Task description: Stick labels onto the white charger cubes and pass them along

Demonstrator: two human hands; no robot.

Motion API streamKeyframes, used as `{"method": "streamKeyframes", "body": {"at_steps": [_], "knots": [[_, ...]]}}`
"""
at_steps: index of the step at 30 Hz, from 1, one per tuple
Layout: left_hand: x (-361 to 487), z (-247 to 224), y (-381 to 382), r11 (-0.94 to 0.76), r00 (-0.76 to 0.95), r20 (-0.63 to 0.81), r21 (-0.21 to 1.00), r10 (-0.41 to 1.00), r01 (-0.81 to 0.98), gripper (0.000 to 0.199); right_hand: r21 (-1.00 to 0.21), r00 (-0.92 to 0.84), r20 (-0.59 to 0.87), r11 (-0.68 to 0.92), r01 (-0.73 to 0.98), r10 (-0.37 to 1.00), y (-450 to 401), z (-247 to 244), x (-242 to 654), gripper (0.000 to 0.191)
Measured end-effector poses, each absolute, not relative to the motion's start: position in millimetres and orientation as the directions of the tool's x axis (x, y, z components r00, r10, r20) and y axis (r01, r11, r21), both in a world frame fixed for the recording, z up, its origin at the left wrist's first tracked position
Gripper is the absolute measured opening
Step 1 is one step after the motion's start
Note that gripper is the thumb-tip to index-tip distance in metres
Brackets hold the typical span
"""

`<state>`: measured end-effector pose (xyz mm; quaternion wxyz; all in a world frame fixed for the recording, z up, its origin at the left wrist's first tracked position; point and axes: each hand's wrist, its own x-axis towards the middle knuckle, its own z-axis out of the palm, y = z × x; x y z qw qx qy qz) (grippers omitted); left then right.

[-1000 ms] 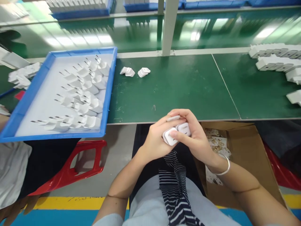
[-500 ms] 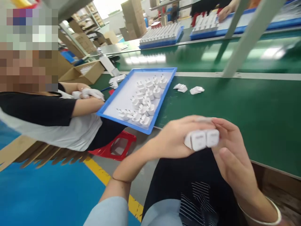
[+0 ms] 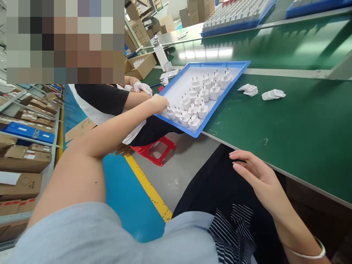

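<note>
My left hand (image 3: 160, 103) reaches across to the near left side of a blue-rimmed tray (image 3: 227, 92). Its fingers are closed on a white plug adapter, mostly hidden beneath them. Several white plug adapters (image 3: 215, 91) stand in the tray with their two pins pointing up. Over my lap, by the table's front edge, my right hand (image 3: 254, 170) is empty, thumb and fingers apart. Two small rows of flat white pieces (image 3: 249, 90) lie on the green table to the right of the tray.
A person in a black-sleeved top sits at left, a white-gloved hand (image 3: 143, 88) behind the tray. A red stool (image 3: 162, 152) stands below. Farther back are a full tray of adapters (image 3: 233, 16), a cardboard box (image 3: 145, 66) and a white bottle (image 3: 161, 55).
My left hand has gone from in front of me to the tray at left, away from my right hand. The white adapters held between my hands are gone from there. The view has shifted left.
</note>
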<state>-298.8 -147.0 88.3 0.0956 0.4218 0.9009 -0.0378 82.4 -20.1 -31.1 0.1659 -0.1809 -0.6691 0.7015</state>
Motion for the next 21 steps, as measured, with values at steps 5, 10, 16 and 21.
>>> {"method": "streamKeyframes", "body": {"at_steps": [5, 10, 16, 21], "knots": [[-296.5, 96.0, -141.5, 0.629, -0.67, -0.443, -0.262, 0.595, 0.732, 0.035, -0.997, -0.878, -0.04, -0.077, 0.003, 0.477, -29.1, -35.4, 88.4, 0.022], [-310.6, 115.1, -135.9, 0.567, -0.613, -0.56, -0.283, 0.557, 0.774, 0.059, -0.997, -0.859, 0.083, 0.048, -0.068, 0.505, -37.9, -27.4, 65.5, 0.021], [-329.3, 139.5, -150.5, 0.604, -0.561, -0.573, -0.139, 0.597, 0.785, 0.065, -0.858, -0.78, 0.404, 0.494, -0.141, 0.479, -45.9, -13.5, -21.0, 0.025], [-314.5, 138.5, -167.7, 0.613, -0.604, -0.308, -0.078, 0.735, 0.786, 0.044, -0.691, -0.763, 0.521, 0.714, -0.114, 0.382, -54.7, 17.9, -79.8, 0.033]]}}
